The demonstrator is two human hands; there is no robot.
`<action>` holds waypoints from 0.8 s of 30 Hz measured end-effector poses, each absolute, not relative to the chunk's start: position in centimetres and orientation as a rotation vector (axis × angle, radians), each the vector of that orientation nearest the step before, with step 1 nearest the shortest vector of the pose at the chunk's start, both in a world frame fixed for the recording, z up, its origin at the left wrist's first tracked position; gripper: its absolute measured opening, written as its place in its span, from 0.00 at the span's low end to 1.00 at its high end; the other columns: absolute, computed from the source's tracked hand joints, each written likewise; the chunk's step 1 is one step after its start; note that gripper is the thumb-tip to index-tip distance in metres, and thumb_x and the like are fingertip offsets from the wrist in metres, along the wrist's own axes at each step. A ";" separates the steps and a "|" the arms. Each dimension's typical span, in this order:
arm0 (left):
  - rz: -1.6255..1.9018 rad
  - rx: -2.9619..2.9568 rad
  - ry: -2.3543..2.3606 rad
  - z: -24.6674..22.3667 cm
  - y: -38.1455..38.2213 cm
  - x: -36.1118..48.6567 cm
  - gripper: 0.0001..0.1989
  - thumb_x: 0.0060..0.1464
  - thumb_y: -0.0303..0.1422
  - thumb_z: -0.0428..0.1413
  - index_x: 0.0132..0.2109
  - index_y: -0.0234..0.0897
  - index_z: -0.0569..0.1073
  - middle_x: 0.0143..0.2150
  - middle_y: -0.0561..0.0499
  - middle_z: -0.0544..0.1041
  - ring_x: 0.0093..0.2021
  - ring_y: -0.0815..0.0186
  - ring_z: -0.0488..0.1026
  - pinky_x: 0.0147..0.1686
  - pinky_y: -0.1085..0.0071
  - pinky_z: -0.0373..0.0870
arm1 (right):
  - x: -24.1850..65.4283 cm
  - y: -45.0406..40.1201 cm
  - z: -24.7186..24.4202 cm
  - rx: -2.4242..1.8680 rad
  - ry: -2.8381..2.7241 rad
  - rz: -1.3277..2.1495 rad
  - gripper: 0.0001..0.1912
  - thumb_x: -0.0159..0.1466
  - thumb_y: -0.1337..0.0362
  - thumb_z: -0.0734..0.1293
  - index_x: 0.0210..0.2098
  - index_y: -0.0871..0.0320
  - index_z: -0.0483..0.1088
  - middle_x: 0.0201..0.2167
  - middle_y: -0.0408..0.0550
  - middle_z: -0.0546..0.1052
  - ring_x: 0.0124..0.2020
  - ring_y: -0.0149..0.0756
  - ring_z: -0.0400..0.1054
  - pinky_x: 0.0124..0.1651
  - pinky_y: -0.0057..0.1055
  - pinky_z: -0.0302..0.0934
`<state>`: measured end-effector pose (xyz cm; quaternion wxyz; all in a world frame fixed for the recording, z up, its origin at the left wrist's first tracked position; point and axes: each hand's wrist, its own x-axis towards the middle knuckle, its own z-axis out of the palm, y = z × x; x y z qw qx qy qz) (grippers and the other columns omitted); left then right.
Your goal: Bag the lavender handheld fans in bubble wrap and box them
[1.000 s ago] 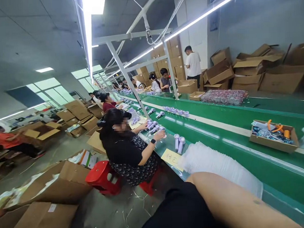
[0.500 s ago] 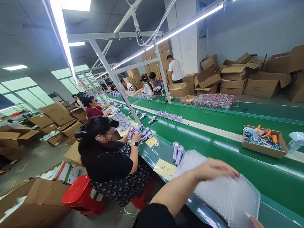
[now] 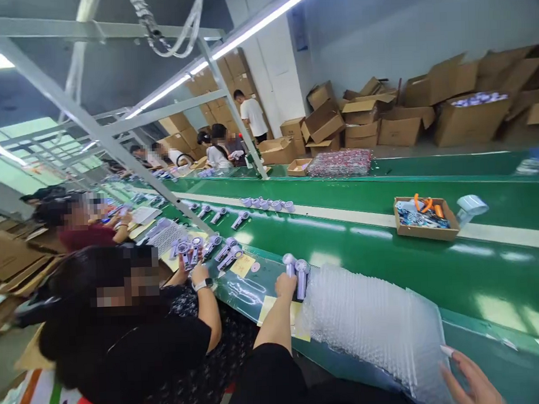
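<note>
lavender handheld fan (image 3: 289, 266) showing round head | left hand (image 3: 285, 286) gripping its handle | right hand (image 3: 472, 376) spreading fingers beside clear bubble-wrap bags (image 3: 375, 322)

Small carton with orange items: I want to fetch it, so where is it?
In the head view, the small carton sits right of centre on the green surface, just left of the pale-blue plastic piece.
</note>
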<state>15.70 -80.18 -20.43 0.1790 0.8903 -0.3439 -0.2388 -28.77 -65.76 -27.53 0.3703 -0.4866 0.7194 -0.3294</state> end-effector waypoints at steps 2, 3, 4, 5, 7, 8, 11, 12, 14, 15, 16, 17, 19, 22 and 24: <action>-0.656 2.460 -0.976 -19.0 -80.2 15.6 0.15 0.50 0.40 0.52 0.35 0.30 0.73 0.41 0.33 0.75 0.47 0.48 0.71 0.40 0.63 0.66 | -28.9 -65.8 -26.0 -1.179 1.866 -0.933 0.20 0.46 0.47 0.65 0.36 0.48 0.66 0.47 0.57 0.72 0.50 0.62 0.65 0.39 0.51 0.66; -0.668 2.410 -0.978 -18.4 -80.1 15.0 0.17 0.51 0.41 0.50 0.35 0.31 0.73 0.40 0.35 0.76 0.45 0.50 0.71 0.38 0.64 0.66 | -28.9 -65.9 -25.3 -1.130 1.876 -0.944 0.21 0.47 0.47 0.65 0.37 0.50 0.67 0.44 0.58 0.73 0.47 0.61 0.67 0.42 0.51 0.65; -0.697 2.347 -0.982 -17.9 -79.8 13.9 0.18 0.52 0.43 0.47 0.36 0.31 0.73 0.39 0.37 0.76 0.43 0.53 0.72 0.35 0.66 0.66 | -28.9 -66.0 -24.5 -1.071 1.869 -0.955 0.22 0.48 0.47 0.65 0.38 0.52 0.67 0.42 0.57 0.74 0.45 0.59 0.68 0.44 0.50 0.64; -0.740 2.278 -0.991 -17.6 -79.4 12.3 0.20 0.53 0.44 0.45 0.37 0.31 0.73 0.38 0.40 0.76 0.40 0.56 0.73 0.33 0.69 0.66 | -28.7 -66.3 -23.7 -0.997 1.839 -0.980 0.23 0.48 0.47 0.66 0.38 0.54 0.67 0.40 0.56 0.75 0.43 0.56 0.69 0.47 0.49 0.63; -0.859 2.127 -1.030 -17.4 -78.0 7.5 0.23 0.54 0.46 0.43 0.38 0.32 0.73 0.35 0.45 0.76 0.34 0.63 0.72 0.29 0.72 0.66 | -27.9 -67.0 -22.1 -0.809 1.688 -1.059 0.23 0.49 0.49 0.68 0.39 0.55 0.68 0.39 0.52 0.76 0.43 0.50 0.70 0.49 0.45 0.63; -0.946 2.046 -1.054 -17.5 -77.1 4.4 0.23 0.53 0.48 0.45 0.36 0.32 0.73 0.33 0.46 0.75 0.31 0.66 0.71 0.27 0.73 0.65 | -27.2 -67.5 -21.3 -0.686 1.565 -1.100 0.22 0.48 0.50 0.70 0.39 0.55 0.68 0.39 0.51 0.76 0.44 0.48 0.70 0.49 0.43 0.63; -1.450 1.540 -1.055 -18.4 -73.8 -5.9 0.24 0.46 0.50 0.53 0.31 0.29 0.73 0.25 0.49 0.70 0.24 0.70 0.65 0.23 0.74 0.62 | -25.6 -68.8 -19.3 -0.371 1.116 -1.099 0.22 0.50 0.52 0.71 0.40 0.54 0.67 0.42 0.50 0.76 0.44 0.43 0.71 0.46 0.40 0.66; -1.609 1.422 -1.083 -18.7 -72.8 -8.9 0.24 0.45 0.51 0.54 0.31 0.29 0.73 0.24 0.51 0.69 0.23 0.71 0.63 0.23 0.74 0.61 | -25.4 -69.0 -18.9 -0.310 1.038 -1.094 0.21 0.51 0.52 0.71 0.40 0.55 0.67 0.42 0.50 0.76 0.43 0.43 0.72 0.44 0.39 0.67; -1.798 1.281 -1.334 -19.3 -71.1 -13.4 0.25 0.50 0.51 0.50 0.33 0.29 0.73 0.24 0.52 0.68 0.23 0.71 0.63 0.24 0.73 0.62 | -26.1 -69.2 -18.5 -0.229 1.034 -1.129 0.19 0.53 0.53 0.70 0.38 0.58 0.68 0.37 0.51 0.77 0.38 0.42 0.73 0.39 0.38 0.69; -1.794 1.241 -1.552 -19.5 -70.5 -14.8 0.24 0.54 0.49 0.47 0.36 0.30 0.73 0.25 0.51 0.69 0.25 0.70 0.65 0.27 0.73 0.63 | -27.0 -68.9 -18.4 -0.199 1.085 -1.165 0.18 0.53 0.54 0.70 0.37 0.59 0.68 0.35 0.51 0.78 0.36 0.41 0.73 0.37 0.37 0.70; -1.709 1.203 -1.825 -19.7 -70.1 -15.6 0.23 0.56 0.48 0.45 0.39 0.32 0.72 0.28 0.51 0.71 0.28 0.69 0.67 0.30 0.71 0.65 | -28.2 -68.5 -18.5 -0.183 1.147 -1.204 0.17 0.53 0.56 0.71 0.37 0.59 0.68 0.34 0.50 0.78 0.34 0.40 0.73 0.35 0.35 0.70; -1.544 1.160 -2.126 -19.9 -69.8 -15.9 0.21 0.57 0.46 0.46 0.41 0.33 0.72 0.31 0.49 0.72 0.33 0.66 0.68 0.35 0.69 0.65 | -29.6 -67.9 -18.7 -0.183 1.211 -1.241 0.16 0.52 0.58 0.71 0.37 0.58 0.68 0.34 0.49 0.77 0.34 0.39 0.73 0.34 0.33 0.70; -1.046 1.061 -2.703 -20.4 -69.4 -15.8 0.18 0.54 0.42 0.52 0.45 0.33 0.71 0.39 0.44 0.73 0.43 0.59 0.67 0.43 0.64 0.64 | -32.6 -66.3 -19.1 -0.222 1.329 -1.287 0.16 0.52 0.61 0.72 0.39 0.56 0.67 0.33 0.45 0.77 0.33 0.35 0.73 0.33 0.30 0.70; -0.456 0.977 -3.188 -21.3 -69.0 -15.3 0.14 0.53 0.32 0.53 0.45 0.26 0.71 0.45 0.35 0.70 0.50 0.51 0.63 0.46 0.58 0.61 | -36.3 -63.6 -19.7 -0.234 1.456 -1.208 0.14 0.54 0.61 0.71 0.39 0.55 0.67 0.28 0.41 0.75 0.28 0.31 0.71 0.28 0.26 0.68; -0.432 1.008 -3.289 -21.9 -68.9 -15.7 0.12 0.55 0.26 0.48 0.43 0.25 0.72 0.44 0.34 0.71 0.49 0.51 0.64 0.45 0.59 0.62 | -37.7 -62.0 -19.9 -0.181 1.473 -1.130 0.12 0.56 0.59 0.68 0.38 0.55 0.67 0.25 0.41 0.74 0.24 0.31 0.70 0.25 0.25 0.67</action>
